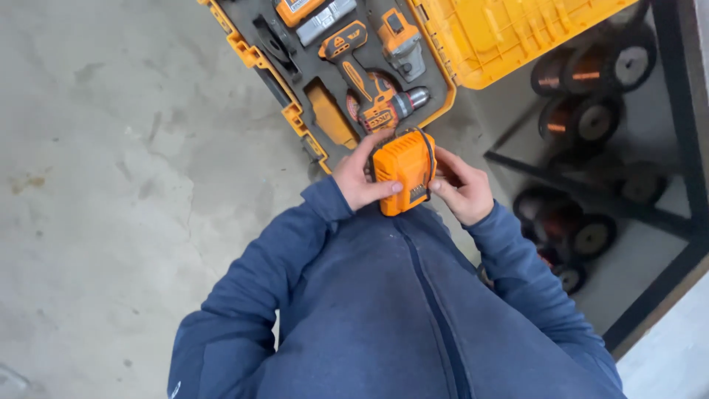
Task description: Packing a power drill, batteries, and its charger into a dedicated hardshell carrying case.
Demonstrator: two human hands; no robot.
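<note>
Both my hands hold an orange battery charger [402, 168] in front of my chest. My left hand [360, 181] grips its left side, thumb across the front. My right hand [464, 188] holds its right side with the fingertips on the edge. Just beyond it lies an open orange tool case [251, 55] on the concrete floor. In its dark tray sit an orange cordless drill [373, 92], a grey battery pack [325, 21] and a second orange tool [402, 44]. The case's yellow lid [509, 33] stands open to the right.
A black metal rack [668, 222] at the right holds several spools of copper wire [580, 122]. Grey concrete floor [111, 185] spreads to the left. My blue zip-up jacket [399, 310] fills the lower middle.
</note>
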